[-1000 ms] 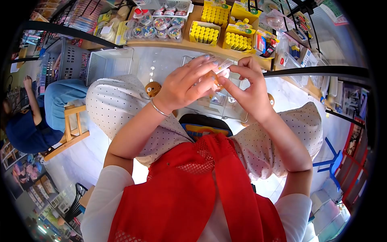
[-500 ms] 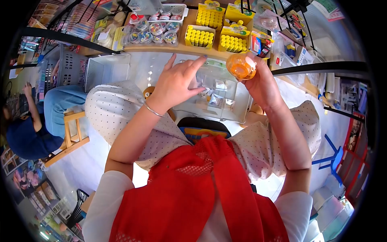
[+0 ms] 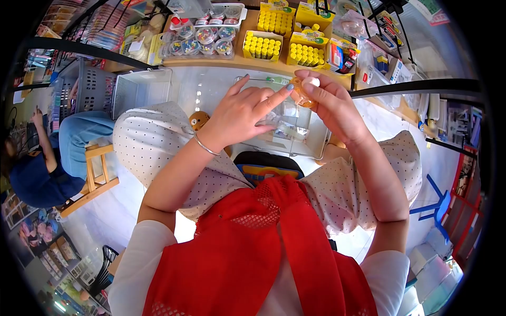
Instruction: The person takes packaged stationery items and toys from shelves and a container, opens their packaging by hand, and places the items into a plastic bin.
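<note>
My right hand [image 3: 336, 108] holds a small see-through orange container [image 3: 300, 96], with something white and rounded [image 3: 312, 81] showing at its top by the thumb. What exactly the container is, I cannot tell. My left hand [image 3: 232, 117] is open, fingers spread, and its outstretched index fingertip reaches the container's left side; whether it touches is unclear. Below both hands stands a clear plastic bin [image 3: 319, 146] with several small packets in it, partly hidden by the left hand.
On the wooden shelf [image 3: 211, 63] ahead stand boxes of yellow glue sticks [image 3: 262, 47] and clear tubs of colourful bits [image 3: 205, 37]. A grey basket [image 3: 95, 89] and another clear bin [image 3: 142, 89] are at left. Further left, a person [image 3: 45, 174] sits on a wooden stool [image 3: 95, 174].
My right hand has turned the orange container and brought it slightly left and inward. My left hand has moved right, its index finger now reaching the container.
</note>
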A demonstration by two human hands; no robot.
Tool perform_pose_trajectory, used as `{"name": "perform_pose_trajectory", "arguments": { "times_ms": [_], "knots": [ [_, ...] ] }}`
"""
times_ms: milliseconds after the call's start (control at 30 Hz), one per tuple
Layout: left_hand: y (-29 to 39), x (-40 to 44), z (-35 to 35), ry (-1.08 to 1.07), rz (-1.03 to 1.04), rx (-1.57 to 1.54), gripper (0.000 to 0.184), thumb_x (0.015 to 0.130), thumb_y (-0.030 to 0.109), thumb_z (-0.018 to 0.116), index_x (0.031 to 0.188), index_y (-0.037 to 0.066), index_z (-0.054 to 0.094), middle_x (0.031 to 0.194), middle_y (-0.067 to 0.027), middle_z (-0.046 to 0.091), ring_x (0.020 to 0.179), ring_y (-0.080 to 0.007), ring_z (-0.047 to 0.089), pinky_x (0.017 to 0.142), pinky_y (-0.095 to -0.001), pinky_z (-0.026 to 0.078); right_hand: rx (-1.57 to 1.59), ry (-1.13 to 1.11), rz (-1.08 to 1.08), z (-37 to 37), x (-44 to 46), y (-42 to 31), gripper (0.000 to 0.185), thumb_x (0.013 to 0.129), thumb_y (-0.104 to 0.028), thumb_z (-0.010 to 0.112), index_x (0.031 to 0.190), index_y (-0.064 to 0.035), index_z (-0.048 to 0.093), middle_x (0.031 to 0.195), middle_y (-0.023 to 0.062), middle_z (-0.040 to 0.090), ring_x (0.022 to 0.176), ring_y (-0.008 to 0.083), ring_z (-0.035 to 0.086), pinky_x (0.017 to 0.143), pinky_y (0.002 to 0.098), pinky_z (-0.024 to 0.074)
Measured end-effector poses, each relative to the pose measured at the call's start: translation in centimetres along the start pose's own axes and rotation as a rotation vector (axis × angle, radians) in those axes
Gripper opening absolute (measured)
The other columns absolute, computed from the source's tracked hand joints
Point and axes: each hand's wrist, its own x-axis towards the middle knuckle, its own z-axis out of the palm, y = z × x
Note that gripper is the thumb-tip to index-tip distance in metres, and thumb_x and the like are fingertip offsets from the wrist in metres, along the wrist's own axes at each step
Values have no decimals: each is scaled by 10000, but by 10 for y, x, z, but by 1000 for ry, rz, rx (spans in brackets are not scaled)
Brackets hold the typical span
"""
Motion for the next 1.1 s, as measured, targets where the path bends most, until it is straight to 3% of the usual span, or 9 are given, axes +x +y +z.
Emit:
{"name": "perform_pose_trajectory", "arguments": {
  "times_ms": [167, 267, 467, 567, 667, 767, 867, 967, 1100],
  "knots": [
    [-14, -1, 16, 15, -70, -56, 723, 618, 251, 720, 1256, 151, 394, 897, -46, 548, 836, -226, 565, 852, -454, 405, 8, -66, -49, -10, 1, 8, 457, 783, -75, 588, 1191, -4, 396, 1045, 73, 518, 977, 131, 507, 847, 269, 399],
    [-29, -6, 43, -337, -216, -27, 650, 631, 213, 704, 1211, 127, 424, 921, -79, 551, 849, -264, 563, 781, -450, 424, 96, -128, 16, -2, -3, 2, 469, 774, -47, 580, 1198, -4, 386, 1060, 80, 519, 977, 137, 510, 839, 264, 407],
    [-44, -28, 121, -591, -161, 42, 510, 647, 221, 684, 1102, 103, 485, 986, -80, 535, 887, -279, 529, 778, -403, 426, 135, -172, 90, -2, -10, 14, 486, 722, 64, 588, 1145, -54, 379, 1066, 92, 523, 985, 169, 532, 853, 274, 431],
    [-52, -34, 134, -508, -6, 142, 493, 679, 205, 654, 1133, 118, 483, 989, -94, 533, 895, -275, 544, 779, -404, 427, 142, -204, 104, 2, -14, 14, 497, 681, 80, 577, 1106, -78, 374, 1114, 134, 486, 1053, 227, 509, 953, 392, 394],
    [-43, -7, 122, -242, -122, -21, 357, 714, 173, 638, 1050, 103, 537, 1011, -106, 546, 908, -281, 548, 797, -394, 426, 108, -207, 73, 1, -14, 14, 511, 688, 74, 569, 1126, -82, 358, 1109, 132, 480, 1053, 224, 508, 969, 398, 380],
    [-10, 20, 58, 304, -224, -275, 253, 754, 106, 607, 1002, 80, 568, 992, -104, 560, 895, -268, 556, 771, -351, 446, 162, -177, 32, 6, -19, 9, 542, 722, 71, 562, 1192, -54, 323, 1101, 112, 483, 1025, 199, 516, 902, 335, 412],
    [1, 19, 19, 375, -189, -795, 289, 740, 60, 625, 1023, 69, 567, 946, -93, 565, 872, -253, 557, 744, -319, 463, 131, -155, 10, 7, -23, 7, 573, 752, 54, 555, 1253, -36, 293, 1107, 93, 473, 1012, 177, 510, 864, 300, 424],
    [11, 9, 0, 289, 15, -607, 317, 718, 32, 653, 1025, 53, 574, 933, -83, 558, 850, -219, 558, 729, -304, 472, 38, -152, -5, 8, -22, 10, 552, 777, 15, 562, 1264, -31, 306, 1107, 78, 469, 1011, 152, 497, 859, 290, 417],
    [23, 5, 6, 387, -212, -904, 237, 689, -6, 680, 906, 23, 588, 893, -85, 562, 741, -150, 572, 664, -256, 483, -31, -156, 10, 15, -23, 12, 523, 792, -6, 565, 1253, -42, 320, 1099, 66, 464, 1004, 138, 490, 846, 276, 422]
  ]
}}
